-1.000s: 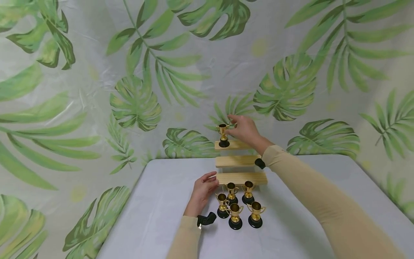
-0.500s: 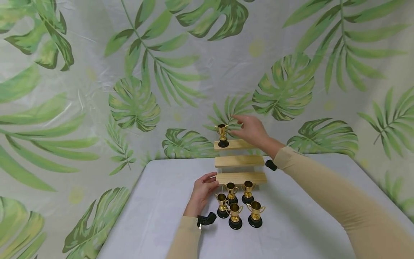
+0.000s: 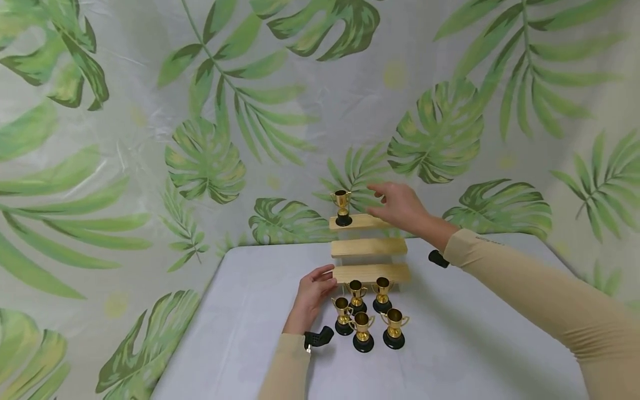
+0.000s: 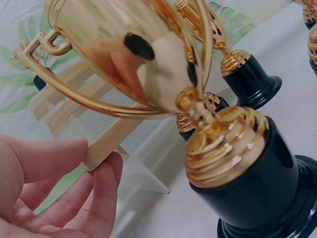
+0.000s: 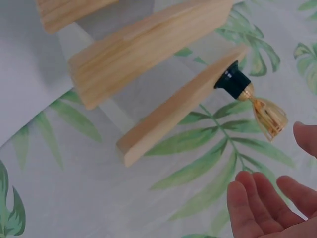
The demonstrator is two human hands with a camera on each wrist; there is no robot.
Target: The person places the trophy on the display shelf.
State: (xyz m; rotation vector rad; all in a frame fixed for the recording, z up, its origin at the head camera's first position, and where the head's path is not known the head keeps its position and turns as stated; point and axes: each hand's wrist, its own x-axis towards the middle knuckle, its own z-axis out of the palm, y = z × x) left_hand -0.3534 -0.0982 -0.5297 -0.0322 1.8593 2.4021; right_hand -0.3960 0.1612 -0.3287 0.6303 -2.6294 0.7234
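A gold trophy cup (image 3: 342, 208) on a black base stands upright at the left end of the top board of a three-tier wooden shelf (image 3: 370, 248). To its right, my right hand (image 3: 400, 206) hovers apart from it, fingers spread and holding nothing. The right wrist view also shows a gap between this hand (image 5: 272, 198) and the trophy (image 5: 252, 99). With thumb and fingertips, my left hand (image 3: 312, 294) pinches the left end of the lowest board (image 4: 111, 141). Several more trophies (image 3: 363, 331) stand on the table in front of the shelf, right beside that hand.
A white-covered table (image 3: 250, 311) bears everything. Behind it hangs a leaf-printed cloth (image 3: 300, 111). One trophy (image 4: 237, 168) looms close in front of the left wrist camera. The middle board (image 3: 369, 247) carries nothing.
My right hand has let go of the trophy on the top board and drawn back to the right. The left hand stays at the lowest board.
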